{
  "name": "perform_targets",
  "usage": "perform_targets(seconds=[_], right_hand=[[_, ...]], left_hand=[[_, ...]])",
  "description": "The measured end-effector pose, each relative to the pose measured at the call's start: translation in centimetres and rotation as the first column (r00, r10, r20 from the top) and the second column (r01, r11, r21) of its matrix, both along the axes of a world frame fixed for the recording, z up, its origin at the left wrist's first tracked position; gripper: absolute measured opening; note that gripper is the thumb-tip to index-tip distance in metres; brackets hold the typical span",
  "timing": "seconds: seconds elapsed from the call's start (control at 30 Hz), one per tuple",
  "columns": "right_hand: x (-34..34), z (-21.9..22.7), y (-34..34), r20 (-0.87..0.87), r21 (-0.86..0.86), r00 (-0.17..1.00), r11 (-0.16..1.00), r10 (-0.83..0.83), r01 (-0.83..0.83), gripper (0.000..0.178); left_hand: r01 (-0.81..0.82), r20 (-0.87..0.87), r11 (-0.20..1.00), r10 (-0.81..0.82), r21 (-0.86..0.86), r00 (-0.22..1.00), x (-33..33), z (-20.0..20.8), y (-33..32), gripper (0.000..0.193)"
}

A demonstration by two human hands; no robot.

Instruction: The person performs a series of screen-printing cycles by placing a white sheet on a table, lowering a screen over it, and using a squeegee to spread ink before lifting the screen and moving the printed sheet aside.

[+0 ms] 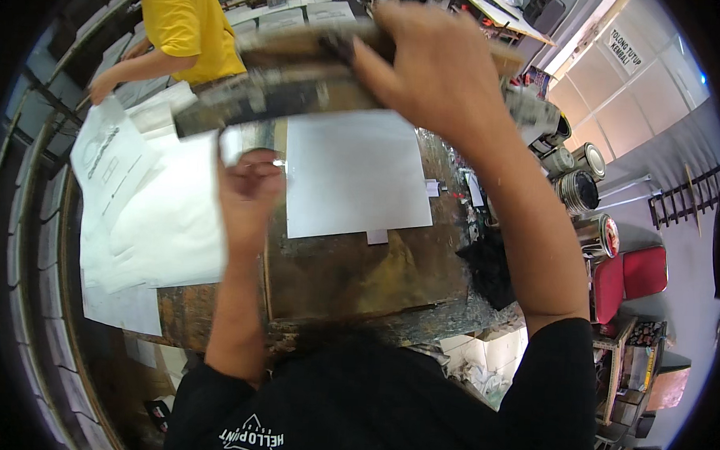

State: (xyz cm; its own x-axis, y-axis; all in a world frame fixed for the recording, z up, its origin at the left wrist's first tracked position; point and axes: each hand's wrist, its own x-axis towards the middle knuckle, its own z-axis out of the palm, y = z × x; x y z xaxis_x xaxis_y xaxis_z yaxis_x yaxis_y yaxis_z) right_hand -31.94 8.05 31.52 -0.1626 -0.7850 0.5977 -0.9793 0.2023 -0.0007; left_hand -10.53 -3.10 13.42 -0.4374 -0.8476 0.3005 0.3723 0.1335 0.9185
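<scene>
Your right hand [429,65] grips the raised printing frame [301,80]; your left hand [246,185] pinches the white sheet [354,173] beneath it. Next, slide that sheet clear.

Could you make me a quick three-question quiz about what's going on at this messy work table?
1. True or false: the right hand grips the top edge of a raised, stained wooden frame.
2. What lies flat on the stained table below the frame? A) white sheet B) red chair C) metal can
3. What colour shirt does the other person at the far left wear?

Key: 1 true. 2 A, the white sheet. 3 Yellow, on the person near the paper stack. The left hand sits at the frame's lower edge.
</scene>
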Motion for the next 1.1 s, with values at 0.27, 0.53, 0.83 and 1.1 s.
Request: perform_targets(seconds=[0.27, 0.53, 0.83, 1.1], right_hand=[[-0.1, -15.0, 3.5, 0.19, 0.402, 0.971, 0.89, 0.147, -0.213, 0.053], [-10.3, -25.3, -10.8, -0.09, 0.048, 0.995, 0.998, -0.033, 0.038, 0.046], [-13.3, -27.8, -17.1, -0.191, 0.14, 0.977, 0.983, -0.094, 0.122, 0.044], [-10.9, -28.1, -14.5, -0.183, 0.142, 0.98, 0.984, -0.077, 0.104, 0.04]], left_hand=[[0.026, 0.574, 0.987, 0.069, -0.157, 0.816, 9.5, -6.8, 2.2, 0.111], [0.112, 0.691, 0.793, 0.441, -0.599, 0.572, 11.3, -14.0, 2.2, 0.131], [0.156, 0.752, 0.834, 0.376, -0.529, 0.542, 11.2, -13.0, 2.4, 0.133], [0.19, 0.729, 0.759, 0.474, -0.622, 0.493, 10.9, -12.7, 2.1, 0.124]])
